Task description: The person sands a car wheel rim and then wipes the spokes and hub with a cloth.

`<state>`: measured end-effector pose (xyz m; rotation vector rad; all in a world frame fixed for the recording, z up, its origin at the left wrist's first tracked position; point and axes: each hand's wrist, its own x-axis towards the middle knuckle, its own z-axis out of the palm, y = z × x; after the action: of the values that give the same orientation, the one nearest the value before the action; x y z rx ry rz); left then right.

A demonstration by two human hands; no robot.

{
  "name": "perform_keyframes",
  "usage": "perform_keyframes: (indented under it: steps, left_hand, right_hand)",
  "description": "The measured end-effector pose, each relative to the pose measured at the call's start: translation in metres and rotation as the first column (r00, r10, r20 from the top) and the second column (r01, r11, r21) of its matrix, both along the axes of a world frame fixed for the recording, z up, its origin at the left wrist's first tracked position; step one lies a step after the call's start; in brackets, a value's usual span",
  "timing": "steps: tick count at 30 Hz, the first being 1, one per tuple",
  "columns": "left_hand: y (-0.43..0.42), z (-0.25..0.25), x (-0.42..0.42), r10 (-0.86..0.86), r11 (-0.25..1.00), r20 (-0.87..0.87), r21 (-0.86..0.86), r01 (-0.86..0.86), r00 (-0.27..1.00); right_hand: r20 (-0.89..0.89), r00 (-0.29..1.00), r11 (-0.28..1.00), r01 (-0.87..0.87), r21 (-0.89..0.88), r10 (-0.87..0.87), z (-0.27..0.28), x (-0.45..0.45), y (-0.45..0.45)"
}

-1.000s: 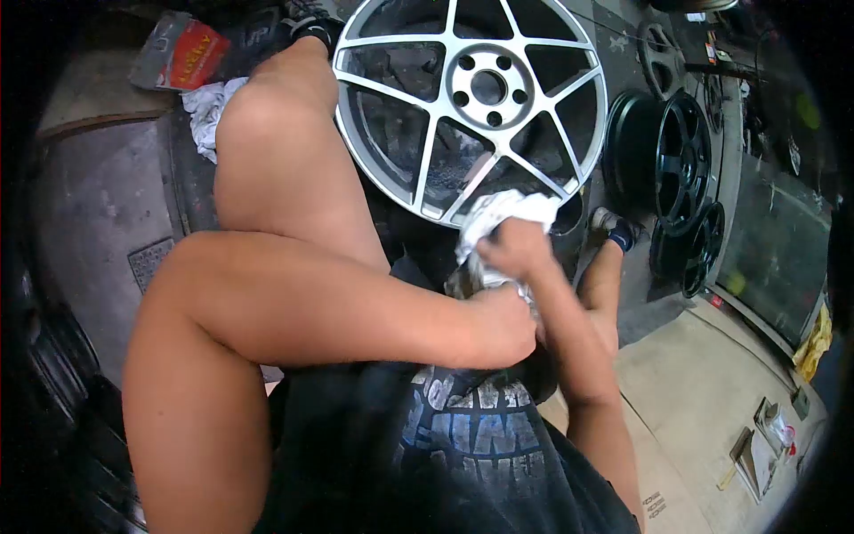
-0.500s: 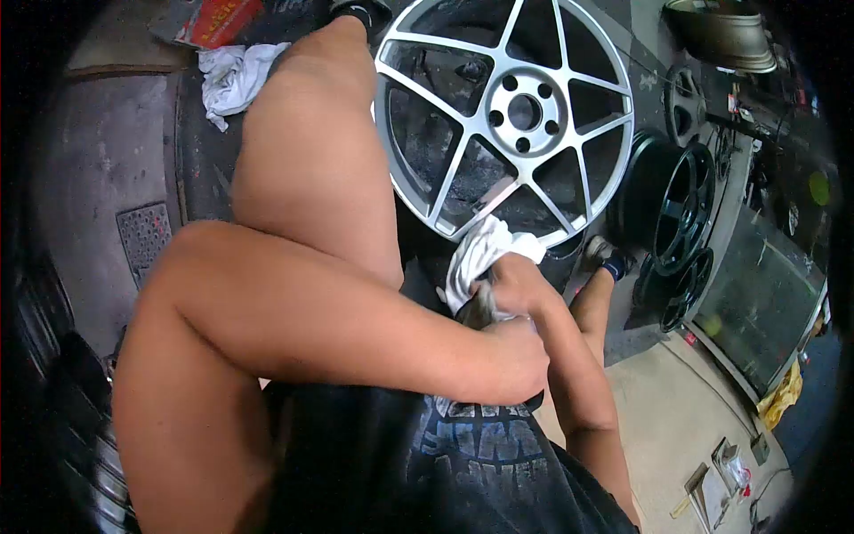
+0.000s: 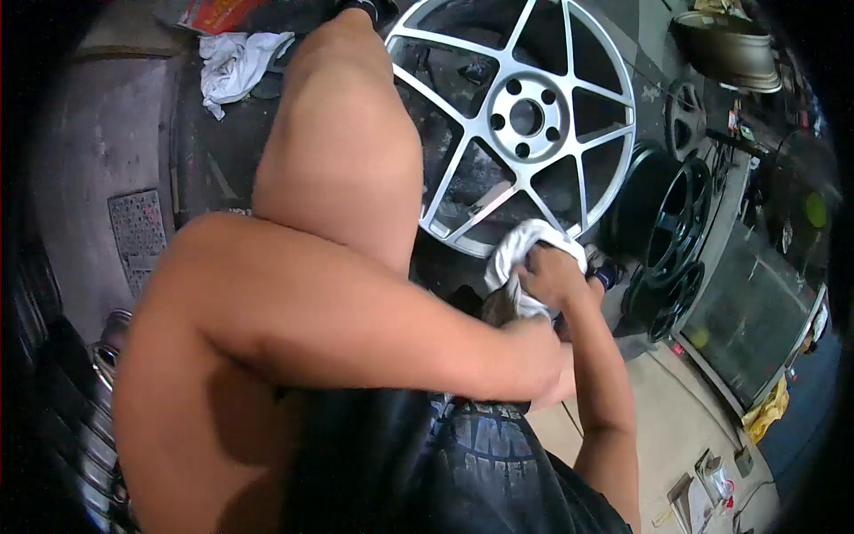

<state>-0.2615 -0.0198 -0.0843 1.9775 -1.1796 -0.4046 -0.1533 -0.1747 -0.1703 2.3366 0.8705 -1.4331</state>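
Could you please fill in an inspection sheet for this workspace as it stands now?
Surface: dark floor on the left and ahead, beige floor at lower right.
Job's things: silver wheel rim with five bolt holes; bunched white cloth overlapping its near edge in view, contact unclear.
Clutter: second white cloth, red packet, papers.
Grippers: bare hands; right hand grips the bunched cloth, left hand is close by, its fingers hidden.
Cables: thin dark cord-like line across the beige floor; its nature is uncertain.
Surroundings: dark wheel rims, framed glass panel, yellow crumpled material.
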Motion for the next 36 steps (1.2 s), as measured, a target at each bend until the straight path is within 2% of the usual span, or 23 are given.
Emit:
perform_keyframes:
  steps: [1, 2, 4, 6, 8, 10, 11, 12, 13, 15, 16, 18, 19, 20, 21, 23, 25, 26, 27, 29, 30, 32, 36]
  left_hand:
    - [0.003, 0.005, -0.004, -0.022, 0.999, -0.013, -0.037, 0.021, 1.000]
    - [0.003, 0.006, -0.015, -0.038, 0.998, 0.065, -0.047, 0.041, 0.997]
    - [0.006, 0.005, -0.019, -0.024, 0.993, 0.067, -0.110, 0.031, 0.997]
    - [0.010, 0.006, -0.015, 0.068, 0.994, 0.047, -0.093, -0.064, 0.997]
    - [0.012, 0.006, -0.009, 0.005, 0.999, 0.081, -0.033, -0.002, 0.997]
    - [0.010, -0.002, -0.012, -0.120, 0.993, -0.010, -0.011, 0.120, 0.993]
    - [0.010, -0.001, -0.010, -0.148, 0.988, -0.089, 0.027, 0.151, 0.985]
    - [0.010, -0.001, -0.013, -0.158, 0.986, -0.086, 0.037, 0.161, 0.984]
    - [0.010, -0.002, -0.018, -0.177, 0.983, -0.056, 0.035, 0.179, 0.983]
    - [0.008, -0.002, -0.022, -0.217, 0.975, -0.022, 0.034, 0.218, 0.976]
    - [0.006, -0.001, -0.022, -0.199, 0.977, -0.026, 0.067, 0.201, 0.980]
    - [0.000, -0.006, -0.021, -0.207, 0.973, -0.009, 0.105, 0.206, 0.978]
    - [-0.003, -0.012, -0.020, -0.160, 0.983, 0.046, 0.100, 0.155, 0.986]
    - [-0.007, -0.017, -0.019, -0.108, 0.991, 0.103, 0.090, 0.099, 0.989]
    - [-0.002, -0.014, -0.006, -0.140, 0.988, 0.114, 0.088, 0.130, 0.984]
    - [-0.006, -0.020, 0.008, -0.104, 0.984, 0.124, 0.154, 0.084, 0.987]
    - [-0.007, -0.020, 0.015, -0.101, 0.983, 0.104, 0.161, 0.083, 0.989]
    - [-0.007, -0.021, 0.016, -0.049, 0.994, 0.116, 0.105, 0.037, 0.992]
    - [-0.008, -0.022, 0.017, 0.002, 0.999, 0.123, 0.047, -0.008, 0.992]
    - [-0.010, -0.017, 0.010, -0.043, 0.998, 0.087, 0.058, 0.038, 0.995]
    - [-0.010, -0.014, 0.007, -0.077, 0.995, 0.060, 0.066, 0.073, 0.995]
    - [-0.005, -0.005, 0.000, -0.124, 0.988, 0.052, 0.096, 0.119, 0.991]
    - [0.005, -0.006, -0.005, -0.076, 0.997, 0.108, 0.004, 0.076, 0.991]
  right_hand:
    - [0.036, 0.999, 1.000, 0.004, -0.010, -0.004, 0.014, -0.005, -0.006]
    - [0.056, 0.996, 0.998, 0.066, -0.004, -0.066, 0.024, -0.008, -0.009]
    - [0.078, 0.988, 0.986, 0.126, 0.110, -0.135, 0.020, -0.016, -0.021]
    - [-0.034, 0.993, 0.988, 0.114, 0.108, -0.111, 0.015, -0.022, -0.003]
    - [-0.040, 0.995, 0.904, 0.101, 0.415, -0.093, -0.043, -0.054, -0.006]
    - [-0.036, 0.999, 0.934, 0.048, 0.353, -0.037, -0.060, -0.077, 0.033]
    - [0.053, 0.957, 0.844, 0.224, 0.487, -0.285, -0.064, -0.090, 0.047]
    - [0.099, 0.842, 0.690, 0.361, 0.627, -0.531, -0.066, -0.096, 0.054]
    - [0.099, 0.832, 0.679, 0.371, 0.634, -0.546, -0.066, -0.095, 0.055]
    - [-0.097, 0.640, 0.525, 0.699, 0.486, -0.762, -0.069, -0.085, 0.054]
    - [-0.140, 0.601, 0.506, 0.758, 0.412, -0.787, -0.082, -0.076, 0.052]
    - [-0.119, 0.570, 0.481, 0.773, 0.413, -0.813, -0.089, -0.065, 0.050]
    - [-0.110, 0.469, 0.380, 0.812, 0.443, -0.876, -0.091, -0.060, 0.053]
    - [-0.321, 0.364, 0.179, 0.856, 0.484, -0.874, -0.088, -0.043, 0.049]
    - [-0.344, 0.325, 0.100, 0.839, 0.534, -0.881, -0.098, -0.030, 0.041]
    - [-0.513, 0.241, -0.176, 0.751, 0.637, -0.824, -0.167, -0.024, 0.022]
    - [-0.721, -0.193, -0.641, 0.642, 0.421, -0.666, -0.134, -0.028, 0.030]
    - [-0.801, -0.302, -0.785, 0.540, 0.303, -0.517, -0.122, -0.027, 0.022]
    - [-0.859, -0.345, -0.870, 0.451, 0.201, -0.378, -0.112, -0.026, 0.011]
    - [-0.963, -0.270, -0.865, 0.477, -0.156, 0.025, -0.106, -0.022, -0.041]
    - [-0.939, -0.269, -0.796, 0.509, -0.327, 0.214, -0.104, -0.020, -0.068]
    - [-0.971, -0.232, -0.804, 0.587, -0.100, -0.049, -0.076, -0.022, -0.059]
    - [-0.937, -0.289, -0.800, 0.600, -0.017, -0.197, -0.056, -0.034, -0.035]
